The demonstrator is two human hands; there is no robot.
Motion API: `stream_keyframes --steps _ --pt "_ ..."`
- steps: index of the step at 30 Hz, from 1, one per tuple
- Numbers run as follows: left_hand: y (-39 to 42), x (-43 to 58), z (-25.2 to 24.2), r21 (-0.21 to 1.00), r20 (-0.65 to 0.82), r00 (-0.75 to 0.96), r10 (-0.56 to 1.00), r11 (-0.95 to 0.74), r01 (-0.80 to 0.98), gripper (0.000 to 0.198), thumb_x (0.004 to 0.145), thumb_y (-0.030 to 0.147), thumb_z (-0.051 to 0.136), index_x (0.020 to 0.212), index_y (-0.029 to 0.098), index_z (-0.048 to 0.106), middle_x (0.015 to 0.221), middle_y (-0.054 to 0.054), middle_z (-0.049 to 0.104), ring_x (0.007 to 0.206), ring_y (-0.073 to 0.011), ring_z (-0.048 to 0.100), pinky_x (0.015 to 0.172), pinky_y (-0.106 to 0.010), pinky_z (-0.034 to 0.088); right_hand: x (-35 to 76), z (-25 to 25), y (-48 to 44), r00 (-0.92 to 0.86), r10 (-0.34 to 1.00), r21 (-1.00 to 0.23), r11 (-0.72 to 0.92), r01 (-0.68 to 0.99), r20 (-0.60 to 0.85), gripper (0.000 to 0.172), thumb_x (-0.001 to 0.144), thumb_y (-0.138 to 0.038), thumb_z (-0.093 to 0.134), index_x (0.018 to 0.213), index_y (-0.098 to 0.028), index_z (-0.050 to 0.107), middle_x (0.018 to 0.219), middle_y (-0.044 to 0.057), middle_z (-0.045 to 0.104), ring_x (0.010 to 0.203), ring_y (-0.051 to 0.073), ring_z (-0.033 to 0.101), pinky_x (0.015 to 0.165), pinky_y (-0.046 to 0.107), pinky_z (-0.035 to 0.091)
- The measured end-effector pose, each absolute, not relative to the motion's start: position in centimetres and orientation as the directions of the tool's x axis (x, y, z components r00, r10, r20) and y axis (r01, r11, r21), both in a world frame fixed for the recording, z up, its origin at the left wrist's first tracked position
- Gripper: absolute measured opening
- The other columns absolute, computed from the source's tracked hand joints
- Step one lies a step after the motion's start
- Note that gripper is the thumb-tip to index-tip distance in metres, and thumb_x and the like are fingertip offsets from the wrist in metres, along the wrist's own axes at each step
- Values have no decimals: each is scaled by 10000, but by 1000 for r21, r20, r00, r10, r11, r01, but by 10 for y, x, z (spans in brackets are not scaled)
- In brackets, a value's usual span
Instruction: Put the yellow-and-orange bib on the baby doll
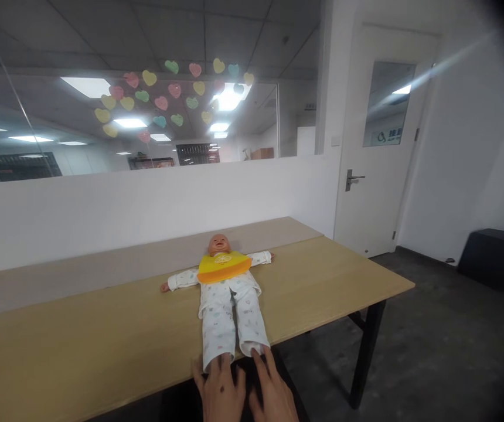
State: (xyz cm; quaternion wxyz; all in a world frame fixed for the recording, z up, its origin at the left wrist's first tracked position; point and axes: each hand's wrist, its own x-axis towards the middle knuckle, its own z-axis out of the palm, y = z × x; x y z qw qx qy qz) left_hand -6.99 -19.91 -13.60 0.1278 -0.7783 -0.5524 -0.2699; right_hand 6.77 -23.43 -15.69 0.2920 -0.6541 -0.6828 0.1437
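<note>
A baby doll (219, 244) lies on its back on the wooden table, its head away from me and its arms stretched out sideways. It wears white patterned pyjamas (219, 319) and a yellow bib (224, 267) with an orange lower edge. At the cuff of the trouser leg on the left is my left hand (222, 391), fingers spread. My right hand (273, 391) reaches to the other cuff with fingers stretched out. Fingertips of both hands overlap the cuffs; whether they press on the cloth is hard to see. The doll's feet are hidden.
The table (80, 346) has a grey strip (102, 275) along the wall and a black leg (367, 354) at right. Behind it is a window with paper hearts (174, 90). A white door (377, 193) and a dark box-like object (496, 258) stand to the right.
</note>
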Motion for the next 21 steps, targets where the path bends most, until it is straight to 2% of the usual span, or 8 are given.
stream_keyframes --steps 4,8,12,15,19,21 --pt "-193 -72 -134 119 581 262 770 -399 909 253 877 237 455 913 220 705 925 -80 717 881 -273 645 1036 -739 182 68 -158 -234 28 978 -595 102 797 205 709 811 -108 435 1501 -214 316 1578 103 160 1164 254 607 905 324 544" --pt "-187 -74 -139 139 575 261 775 -407 903 275 843 238 469 1010 246 686 915 -83 719 885 -301 661 1022 -766 202 69 -164 -232 23 974 -600 121 791 226 718 811 -105 429 1507 -224 298 1580 100 157 1200 252 582 874 316 555" --pt "-184 -76 -149 69 626 298 720 -432 899 261 808 234 492 977 253 690 896 -94 712 876 -313 663 1011 -767 226 70 -170 -232 8 968 -615 154 773 252 732 798 -97 429 1509 -203 294 1577 125 160 1213 273 571 871 334 559" --pt "-183 -76 -149 12 669 324 669 -446 895 247 834 231 489 975 207 690 933 -106 708 905 -290 656 1046 -741 204 70 -173 -232 -4 965 -619 172 767 263 746 793 -97 429 1514 -207 276 1576 131 150 1215 281 568 864 348 562" --pt "-186 -75 -136 -54 698 377 609 -480 876 225 849 194 494 959 191 690 995 -88 707 982 -249 633 1136 -656 106 71 -175 -231 -4 964 -614 172 770 265 771 782 -90 437 1519 -233 259 1577 118 154 1215 276 569 860 343 563" --pt "-190 -74 -129 -72 726 363 584 -461 885 233 833 154 484 943 172 688 984 -100 705 981 -246 629 1148 -623 125 71 -178 -230 -8 959 -613 188 767 284 770 788 -96 439 1520 -243 253 1577 118 158 1211 272 573 852 336 566"
